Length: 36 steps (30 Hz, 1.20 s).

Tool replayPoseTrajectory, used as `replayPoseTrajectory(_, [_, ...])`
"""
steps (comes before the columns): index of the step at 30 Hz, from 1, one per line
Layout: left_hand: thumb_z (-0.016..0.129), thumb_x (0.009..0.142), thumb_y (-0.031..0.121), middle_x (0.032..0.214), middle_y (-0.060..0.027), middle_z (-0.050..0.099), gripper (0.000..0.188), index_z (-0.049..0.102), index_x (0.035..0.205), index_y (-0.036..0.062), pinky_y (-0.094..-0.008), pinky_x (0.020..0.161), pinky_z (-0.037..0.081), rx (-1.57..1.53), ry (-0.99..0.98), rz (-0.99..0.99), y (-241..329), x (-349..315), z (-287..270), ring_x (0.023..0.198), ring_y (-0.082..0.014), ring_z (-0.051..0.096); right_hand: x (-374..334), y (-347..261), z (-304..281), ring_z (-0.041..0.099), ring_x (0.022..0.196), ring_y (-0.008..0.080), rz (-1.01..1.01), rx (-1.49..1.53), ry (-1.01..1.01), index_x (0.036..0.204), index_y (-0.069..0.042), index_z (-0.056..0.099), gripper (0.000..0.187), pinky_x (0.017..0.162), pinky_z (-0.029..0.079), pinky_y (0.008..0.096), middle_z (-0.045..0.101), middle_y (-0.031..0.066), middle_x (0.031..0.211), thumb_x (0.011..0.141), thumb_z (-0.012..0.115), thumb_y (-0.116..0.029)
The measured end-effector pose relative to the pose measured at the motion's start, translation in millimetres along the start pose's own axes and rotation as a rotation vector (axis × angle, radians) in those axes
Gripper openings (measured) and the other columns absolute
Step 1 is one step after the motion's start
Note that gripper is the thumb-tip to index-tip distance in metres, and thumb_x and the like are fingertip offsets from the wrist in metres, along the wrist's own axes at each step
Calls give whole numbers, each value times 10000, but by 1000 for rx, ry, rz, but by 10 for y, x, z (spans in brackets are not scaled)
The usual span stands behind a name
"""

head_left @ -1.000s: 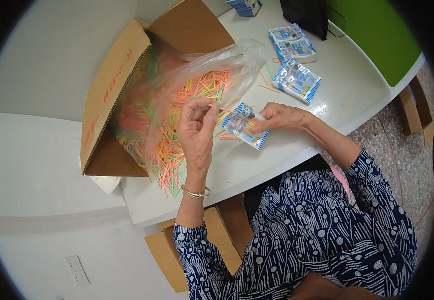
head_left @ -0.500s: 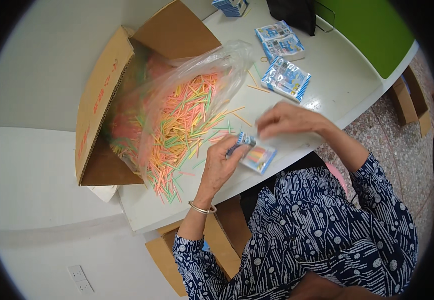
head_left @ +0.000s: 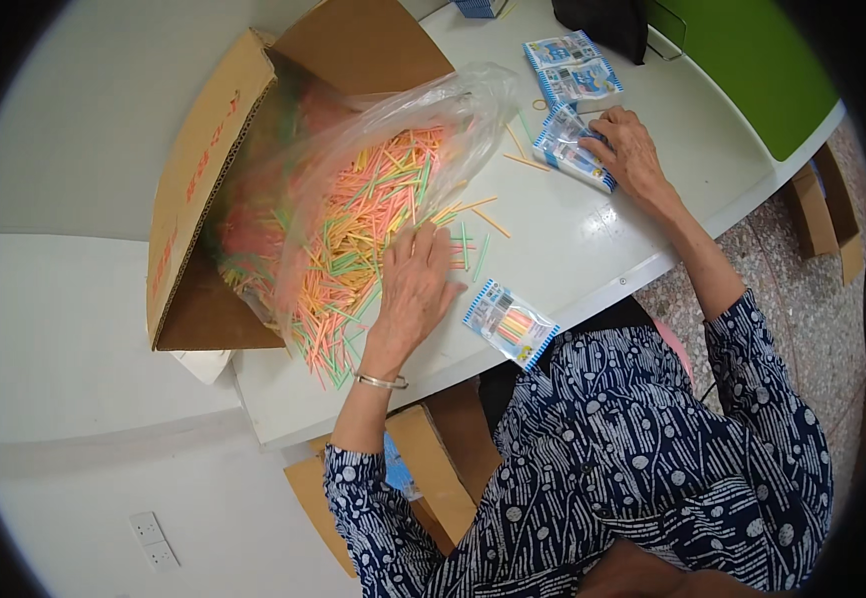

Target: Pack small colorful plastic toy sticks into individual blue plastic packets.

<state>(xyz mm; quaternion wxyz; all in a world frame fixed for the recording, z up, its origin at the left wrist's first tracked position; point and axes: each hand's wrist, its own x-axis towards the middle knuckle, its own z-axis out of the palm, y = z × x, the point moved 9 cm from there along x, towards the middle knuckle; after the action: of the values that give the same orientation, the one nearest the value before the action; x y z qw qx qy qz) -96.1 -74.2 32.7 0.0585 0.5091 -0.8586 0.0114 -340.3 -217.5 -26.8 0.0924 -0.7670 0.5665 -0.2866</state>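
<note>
Half a second ago the left hand (head_left: 413,289) held the filled packet (head_left: 514,324); now that packet lies released across the white table's (head_left: 592,254) near edge. The left hand has gone to the right side of the loose coloured sticks (head_left: 338,264), palm down, fingers bent, any grip hidden, while the right hand (head_left: 636,157) has reached farther right, thumb and forefinger parted on another packet (head_left: 560,142), whether gripping I cannot tell.
</note>
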Motion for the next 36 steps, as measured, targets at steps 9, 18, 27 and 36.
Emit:
replayPoseTrajectory(9, [617,780,160,1046,-140,508,366,499,1083,-10,-404,818,371,46,78,59,-287,271,215,996,-285,486,-23,12,-222,533,985,294,-4,44,166,1144,-27,558,374,861,432,403,564,145,1033,801,662,-132])
replayPoseTrajectory(18, [545,747,78,853,-110,520,193,558,928,11,-385,736,379,381,107,9,-276,395,379,830,-243,495,19,83,-276,584,907,268,38,166,104,1155,-8,544,447,788,494,356,579,153,1016,761,708,-140])
replayPoseTrajectory(27, [520,720,49,814,-116,504,145,537,863,31,-388,727,377,354,316,-189,-245,239,377,818,-259,489,72,250,-263,584,985,262,54,294,20,1174,5,527,456,850,473,341,599,174,1087,768,687,-129])
replayPoseTrajectory(36, [674,734,224,1214,-240,467,526,506,1155,-43,-473,907,347,145,432,-369,-511,-697,-157,1078,-384,448,186,83,-439,573,1002,255,41,408,10,1176,-23,495,407,833,470,351,574,151,1100,815,617,-167])
